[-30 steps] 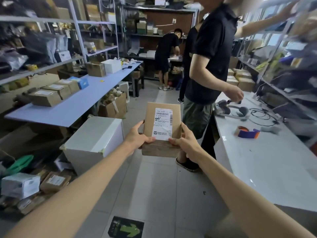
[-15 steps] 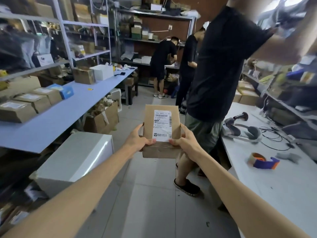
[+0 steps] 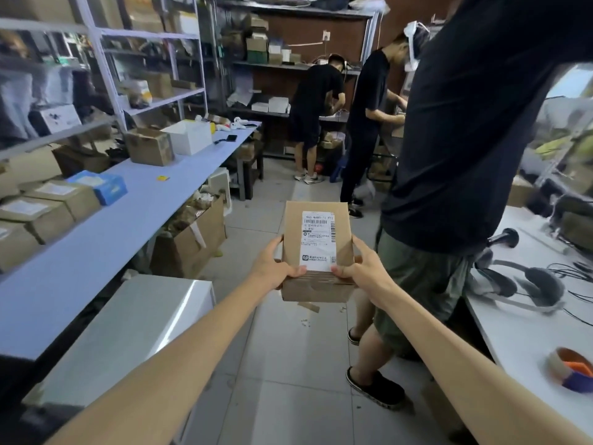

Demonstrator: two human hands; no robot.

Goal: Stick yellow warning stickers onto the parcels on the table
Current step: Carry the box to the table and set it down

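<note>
The parcel sits between the left grip and right grip; both curl tight round its lower sides.

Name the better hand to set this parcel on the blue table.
Likely left: the blue table lies on the left hand's side, while a person in black crowds the right hand. Both grip the parcel.

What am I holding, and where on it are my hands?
A brown cardboard parcel with a white label: the left hand grips its lower left edge, the right hand its lower right edge, thumbs on the front.
</note>
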